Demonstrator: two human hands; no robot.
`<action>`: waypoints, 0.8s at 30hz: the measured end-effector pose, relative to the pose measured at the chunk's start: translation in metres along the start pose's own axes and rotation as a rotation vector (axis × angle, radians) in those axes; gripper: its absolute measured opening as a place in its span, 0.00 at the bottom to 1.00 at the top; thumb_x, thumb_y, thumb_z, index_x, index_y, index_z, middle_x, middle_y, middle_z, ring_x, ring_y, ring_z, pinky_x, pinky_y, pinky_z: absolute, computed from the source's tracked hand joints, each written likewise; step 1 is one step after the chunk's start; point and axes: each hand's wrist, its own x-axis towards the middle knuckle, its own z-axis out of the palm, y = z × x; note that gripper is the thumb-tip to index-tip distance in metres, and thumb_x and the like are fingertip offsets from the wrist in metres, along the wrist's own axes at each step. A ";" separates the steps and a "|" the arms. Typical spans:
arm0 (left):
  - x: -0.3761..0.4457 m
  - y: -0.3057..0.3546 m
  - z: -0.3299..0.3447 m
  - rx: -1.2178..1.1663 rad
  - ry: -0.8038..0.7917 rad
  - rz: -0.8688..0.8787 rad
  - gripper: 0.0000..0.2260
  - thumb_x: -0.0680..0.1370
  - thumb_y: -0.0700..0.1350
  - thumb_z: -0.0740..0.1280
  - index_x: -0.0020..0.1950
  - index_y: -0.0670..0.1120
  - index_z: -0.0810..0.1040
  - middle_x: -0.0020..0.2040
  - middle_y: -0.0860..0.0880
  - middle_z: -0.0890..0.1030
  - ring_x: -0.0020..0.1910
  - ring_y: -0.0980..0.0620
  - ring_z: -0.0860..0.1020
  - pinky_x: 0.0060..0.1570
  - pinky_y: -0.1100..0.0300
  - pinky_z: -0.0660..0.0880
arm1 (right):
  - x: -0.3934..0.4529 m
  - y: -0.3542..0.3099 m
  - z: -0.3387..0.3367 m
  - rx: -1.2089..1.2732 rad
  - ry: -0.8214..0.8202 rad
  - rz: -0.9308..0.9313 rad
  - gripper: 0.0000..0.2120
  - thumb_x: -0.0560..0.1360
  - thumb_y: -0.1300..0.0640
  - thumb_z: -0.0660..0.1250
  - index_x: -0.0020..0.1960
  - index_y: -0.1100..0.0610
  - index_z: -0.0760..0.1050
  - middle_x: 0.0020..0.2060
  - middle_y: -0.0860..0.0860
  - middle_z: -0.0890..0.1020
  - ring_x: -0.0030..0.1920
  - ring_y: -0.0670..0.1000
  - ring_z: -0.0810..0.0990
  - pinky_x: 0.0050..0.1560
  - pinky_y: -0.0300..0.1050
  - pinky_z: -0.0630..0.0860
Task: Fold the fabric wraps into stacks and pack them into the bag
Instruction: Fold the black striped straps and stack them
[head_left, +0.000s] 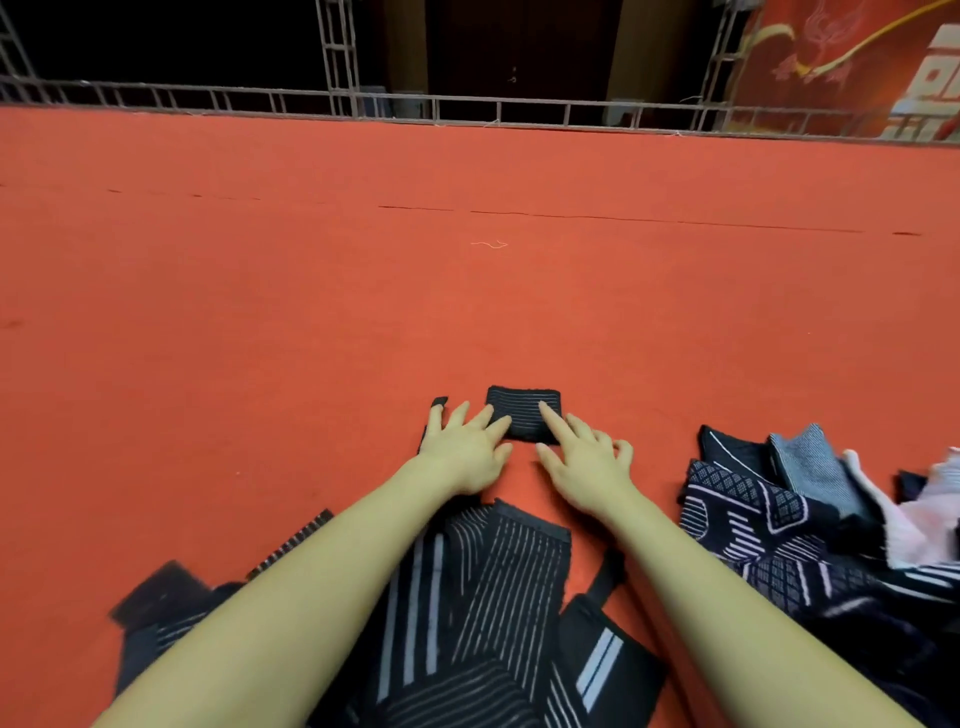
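Note:
A small folded black wrap (522, 408) with thin pale stripes lies on the red carpet (467, 291) just ahead of me. My left hand (465, 449) lies flat with spread fingers on its left part, covering a black strip whose end (439, 401) pokes out. My right hand (584, 457) presses the wrap with its straight index finger; the other fingers are curled. Several unfolded black striped wraps (483, 613) lie under my forearms. I cannot pick out a bag with certainty.
A heap of dark patterned and pale fabrics (810, 525) lies at the right. A metal truss rail (467, 106) runs along the carpet's far edge, with a red banner (857, 62) at the far right. Bare carpet stretches ahead and to the left.

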 end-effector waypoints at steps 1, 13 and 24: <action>-0.011 0.001 0.001 -0.010 0.019 0.021 0.23 0.83 0.55 0.47 0.78 0.53 0.52 0.79 0.50 0.50 0.77 0.46 0.46 0.71 0.43 0.40 | -0.008 -0.002 -0.002 0.018 0.061 -0.021 0.25 0.81 0.42 0.51 0.76 0.39 0.49 0.75 0.49 0.61 0.72 0.55 0.59 0.68 0.54 0.52; -0.148 0.009 0.017 -0.141 0.041 0.064 0.21 0.82 0.55 0.52 0.74 0.52 0.63 0.71 0.51 0.68 0.70 0.47 0.62 0.68 0.46 0.52 | -0.127 -0.023 -0.009 0.012 -0.001 -0.028 0.21 0.79 0.42 0.55 0.68 0.51 0.67 0.61 0.51 0.74 0.66 0.57 0.65 0.65 0.52 0.52; -0.187 0.053 0.014 -0.425 0.314 0.007 0.14 0.83 0.53 0.54 0.60 0.49 0.74 0.64 0.52 0.71 0.66 0.49 0.63 0.60 0.54 0.54 | -0.189 -0.006 -0.054 0.361 0.567 -0.097 0.05 0.76 0.60 0.63 0.49 0.51 0.68 0.41 0.47 0.76 0.51 0.52 0.72 0.48 0.42 0.50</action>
